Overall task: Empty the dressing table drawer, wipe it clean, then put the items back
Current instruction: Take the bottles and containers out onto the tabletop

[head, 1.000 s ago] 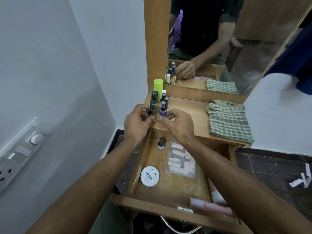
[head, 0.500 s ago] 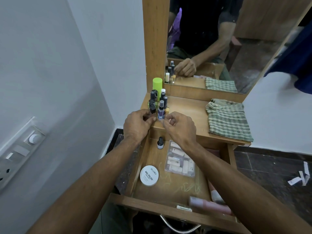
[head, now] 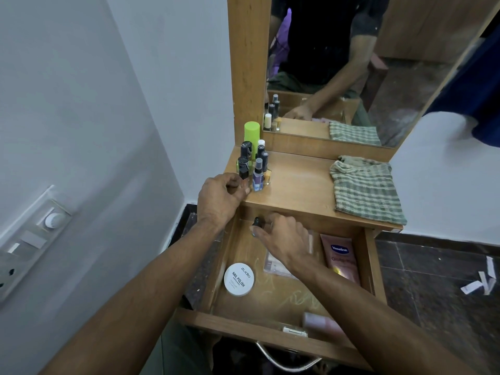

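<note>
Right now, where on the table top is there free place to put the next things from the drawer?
The bare wood between the cluster of small bottles and the checked cloth is free, back to the mirror frame. The left corner is crowded with bottles, and the left hand is there. The cloth covers the right side.

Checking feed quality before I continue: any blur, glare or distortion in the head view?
Head view: wide-angle bending curves the wall and the drawer front; the pink tube at the near edge is smeared; right hand slightly soft over the small bottle; dim, even light; faint sheen on the tabletop.
</note>
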